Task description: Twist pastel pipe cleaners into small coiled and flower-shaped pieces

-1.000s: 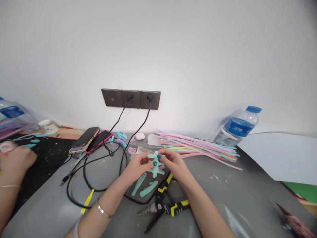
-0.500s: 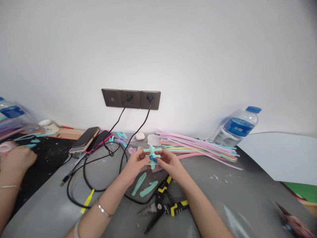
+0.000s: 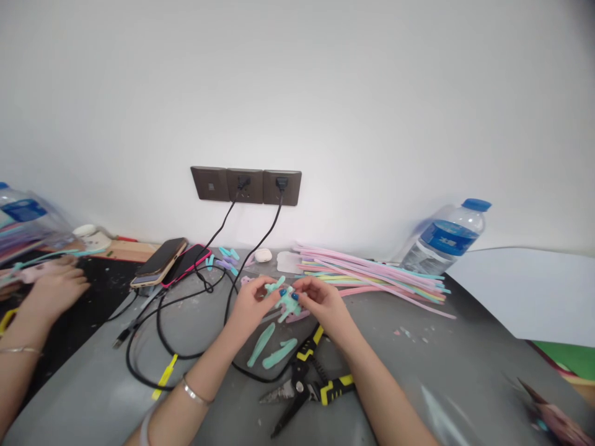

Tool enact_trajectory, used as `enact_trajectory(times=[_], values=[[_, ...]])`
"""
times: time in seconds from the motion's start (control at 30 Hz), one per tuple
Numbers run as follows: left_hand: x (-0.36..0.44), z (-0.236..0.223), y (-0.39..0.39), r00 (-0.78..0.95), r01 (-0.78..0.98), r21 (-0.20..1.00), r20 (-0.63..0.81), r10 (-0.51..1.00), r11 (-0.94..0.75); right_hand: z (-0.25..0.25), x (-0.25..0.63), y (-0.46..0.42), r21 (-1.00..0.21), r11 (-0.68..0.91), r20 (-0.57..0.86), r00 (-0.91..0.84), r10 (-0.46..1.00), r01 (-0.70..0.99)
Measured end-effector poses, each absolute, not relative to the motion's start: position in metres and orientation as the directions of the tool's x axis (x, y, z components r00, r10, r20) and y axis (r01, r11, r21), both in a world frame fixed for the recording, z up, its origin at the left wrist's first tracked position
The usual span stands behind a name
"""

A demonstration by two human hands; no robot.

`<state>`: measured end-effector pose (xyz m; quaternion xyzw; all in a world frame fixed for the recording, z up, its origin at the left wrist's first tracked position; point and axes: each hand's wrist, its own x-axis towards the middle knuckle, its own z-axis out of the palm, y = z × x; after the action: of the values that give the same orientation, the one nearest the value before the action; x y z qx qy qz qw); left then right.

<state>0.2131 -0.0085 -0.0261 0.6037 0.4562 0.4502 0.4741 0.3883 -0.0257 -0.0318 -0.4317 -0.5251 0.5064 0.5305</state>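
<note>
Between my fingertips is a mint-green pipe-cleaner piece [image 3: 289, 303] with several short arms sticking out, tilted over the table. My left hand [image 3: 253, 302] pinches it from the left, thumb and fingers closed. From the other side my right hand [image 3: 325, 303] grips it with thumb and fingertips. Just below lie two mint-green pipe-cleaner strips [image 3: 270, 353]. Black-and-yellow wire-stripping pliers [image 3: 300, 387] rest with their handles spread near my right forearm. Partly hidden under my hands is a pink piece [image 3: 297, 316].
A bundle of pastel pipe cleaners [image 3: 372, 272] lies behind my right hand, near a water bottle [image 3: 446, 238]. Black cables [image 3: 158, 322] loop at left beside two phones [image 3: 160, 260]. A co-worker's hand [image 3: 56, 291] is at far left. Scissors [image 3: 553, 415] lie at lower right.
The mint-green piece has turned in my fingers from upright to tilted, and my grip on it has shifted. The co-worker's hand at far left has moved rightward and slightly up.
</note>
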Motion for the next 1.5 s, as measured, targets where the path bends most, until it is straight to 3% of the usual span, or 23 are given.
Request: enact_trajectory(times=[0.17,0.33,0.5,0.73,0.9,1.07,1.27,1.5], values=[[0.215,-0.025,-0.010,0.181,0.014,1.000,0.015,0.983,-0.018,-0.023,0.391,-0.027,-0.991,0.104,0.100,0.051,0.994,-0.088],[0.218,-0.019,-0.014,0.160,-0.081,0.996,-0.015,0.987,0.028,-0.024,0.388,-0.030,-0.997,0.056,0.061,-0.126,0.990,-0.045],[0.216,-0.020,-0.012,0.209,-0.182,0.980,-0.041,0.977,0.080,-0.026,0.388,-0.028,-0.991,0.008,0.019,-0.082,0.996,-0.130],[0.213,-0.021,-0.008,0.129,-0.199,0.978,-0.040,0.991,0.065,-0.019,0.389,-0.030,-0.943,-0.042,-0.030,-0.043,0.999,-0.329],[0.212,-0.019,-0.010,0.092,-0.155,0.988,0.007,0.996,0.008,-0.018,0.389,-0.032,-0.939,-0.054,-0.029,-0.079,0.996,-0.340],[0.212,-0.020,-0.011,0.090,-0.071,0.995,0.073,0.993,-0.067,-0.022,0.388,-0.030,-0.982,0.075,0.091,-0.086,0.992,-0.171],[0.214,-0.015,-0.014,0.193,0.016,0.942,0.327,0.925,-0.336,-0.020,0.389,-0.034,-0.897,0.442,0.442,0.087,0.893,0.020],[0.216,-0.020,-0.019,0.181,0.079,0.911,0.387,0.904,-0.405,-0.016,0.388,-0.040,-0.827,0.546,0.558,0.076,0.826,0.137]])
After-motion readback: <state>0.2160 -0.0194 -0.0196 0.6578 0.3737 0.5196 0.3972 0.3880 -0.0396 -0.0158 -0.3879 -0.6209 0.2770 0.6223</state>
